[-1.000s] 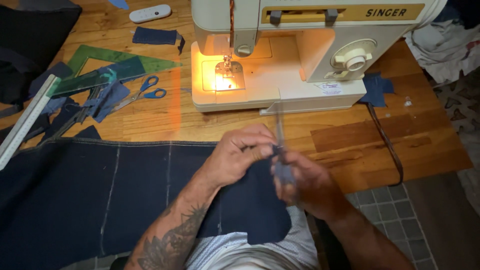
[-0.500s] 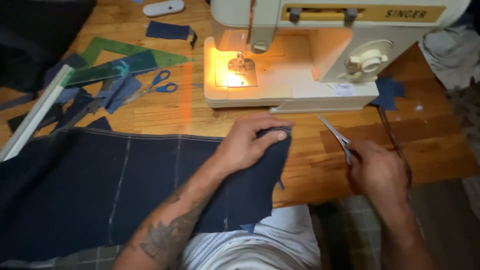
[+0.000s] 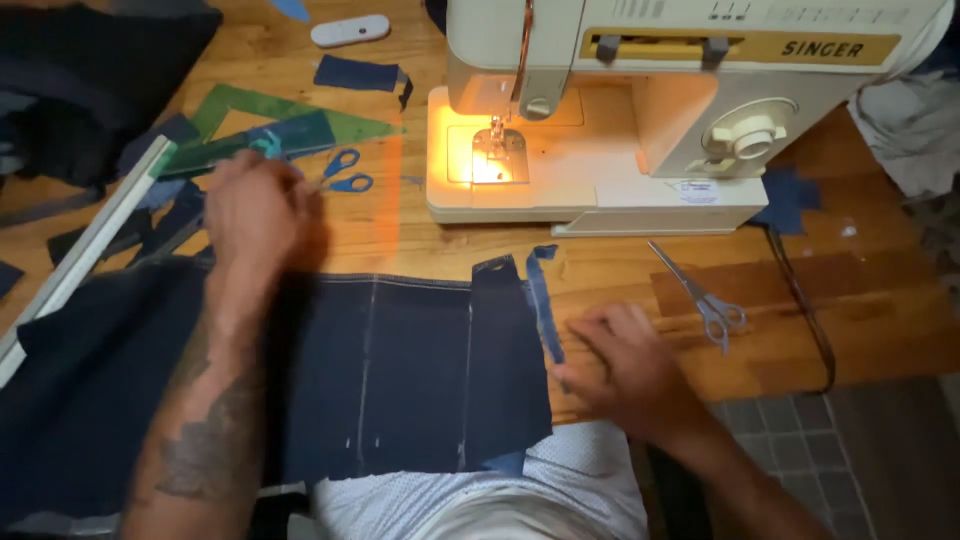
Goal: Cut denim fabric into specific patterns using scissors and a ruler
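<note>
On the worktop (image 3: pixel 420 240) we spread the dark blue fabric (image 3: pixel 400 370): left hand (image 3: pixel 255 215) reaches, loosely curled, toward the blue-handled scissors (image 3: pixel 345 172), right hand (image 3: pixel 625 365) rests flat and released at its right edge. Next move probably needs a clean grip on a tool.

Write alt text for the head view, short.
A person's left hand reaches over dark blue fabric toward blue-handled scissors, while the right hand rests flat beside the fabric's edge. Silver scissors lie before a lit cream sewing machine on a wooden table.
</note>
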